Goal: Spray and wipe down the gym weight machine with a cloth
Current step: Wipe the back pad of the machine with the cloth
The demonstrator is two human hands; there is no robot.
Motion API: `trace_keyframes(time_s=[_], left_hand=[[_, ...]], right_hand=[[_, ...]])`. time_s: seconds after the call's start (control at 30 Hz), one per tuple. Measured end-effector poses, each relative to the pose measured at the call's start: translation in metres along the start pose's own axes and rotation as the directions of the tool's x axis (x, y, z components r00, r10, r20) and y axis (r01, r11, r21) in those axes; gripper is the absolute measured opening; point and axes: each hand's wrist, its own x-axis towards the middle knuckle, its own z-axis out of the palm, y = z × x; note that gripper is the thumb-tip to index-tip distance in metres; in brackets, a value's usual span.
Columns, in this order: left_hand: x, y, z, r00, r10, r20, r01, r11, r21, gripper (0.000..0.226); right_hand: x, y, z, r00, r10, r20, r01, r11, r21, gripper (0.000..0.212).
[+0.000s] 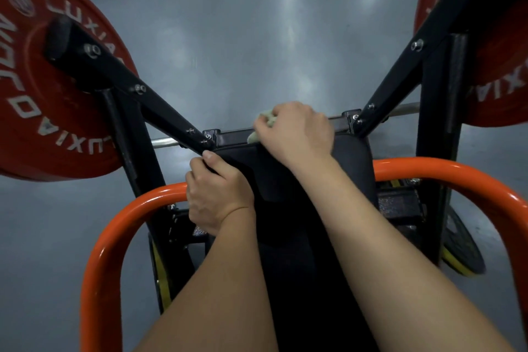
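Grey, glossy floor (257, 23) is seen from above, filling the background from 9 o'clock over 12 to 3 o'clock, with pale streaks of reflected light on it. Over it the weight machine (160, 111) is spread: two black frame arms run out from the centre towards 10 and 2 o'clock. A left red plate (43, 100) with white lettering is carried at 9 to 10 o'clock and a right red plate (503, 80) at 2 to 3 o'clock. A steel rod (163, 142) is seen behind the arms.

At the centre a black pad (351, 157) is mounted, topped by a dark crossbar (234, 137) bolted between the two arms. Curved orange tube (114, 226) is bent around the pad from 7 o'clock up past 9, and again from 3 down to 4 o'clock.

The cloth (267, 118), pale green and bunched, is held just above centre, towards 12 o'clock, pressed onto the crossbar at the pad's top edge. It is grasped by the right hand (297, 134), whose fingers are curled over it so that only a small part shows.

The left hand (217, 194) is placed just left of centre, at about 8 o'clock from the cloth. Its fingers are wrapped round the pad's left upper edge, and the thumb is laid up along that edge towards the arm joint.
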Motion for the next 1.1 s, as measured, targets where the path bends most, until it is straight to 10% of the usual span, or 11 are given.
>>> trace_keyframes(time_s=[0.17, 0.4, 0.53, 0.9, 1.1], left_hand=[[0.001, -0.001, 0.002, 1.000, 0.001, -0.009, -0.001, 1.000, 0.007, 0.047], [-0.001, 0.001, 0.000, 1.000, 0.021, -0.006, -0.021, 1.000, 0.012, 0.049], [0.000, 0.001, 0.001, 1.000, 0.025, 0.011, -0.025, 1.000, -0.001, 0.049], [-0.001, -0.007, -0.002, 0.994, 0.109, 0.001, -0.109, 0.994, -0.008, 0.056], [-0.014, -0.011, -0.005, 0.856, 0.516, 0.018, -0.516, 0.854, 0.063, 0.059]], right_hand=[[0.007, 0.003, -0.008, 0.995, -0.038, 0.094, 0.035, 0.999, 0.033, 0.042], [-0.033, 0.073, -0.012, 0.901, 0.201, -0.384, -0.062, 0.937, 0.344, 0.034], [-0.041, 0.068, 0.015, 0.781, 0.078, -0.620, 0.006, 0.991, 0.132, 0.029], [-0.032, 0.067, 0.019, 0.768, 0.078, -0.636, 0.099, 0.966, 0.238, 0.028], [-0.034, 0.076, 0.007, 0.859, 0.116, -0.499, 0.119, 0.902, 0.414, 0.028]])
